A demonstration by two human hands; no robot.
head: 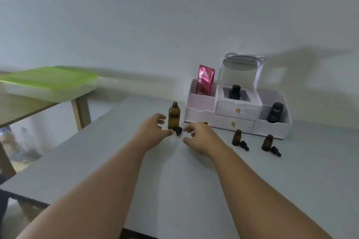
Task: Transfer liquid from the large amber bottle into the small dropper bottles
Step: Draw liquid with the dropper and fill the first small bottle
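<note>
On grey table (pixel 174 180): bottles uncapped, pouring apparently yet to come

Left hand (pixel 153 132), fingers loosely spread, hovers beside the tall uncapped amber glass bottle (pixel 174 116); right hand (pixel 198 137), equally loose, holds nothing. Rightward, two small amber dropper bottles (pixel 237 137) (pixel 267 142) stand open, seemingly unfilled

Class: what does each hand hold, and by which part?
Nothing. Left hand and right hand are open, flanking the black cap near the large amber bottle.
</note>
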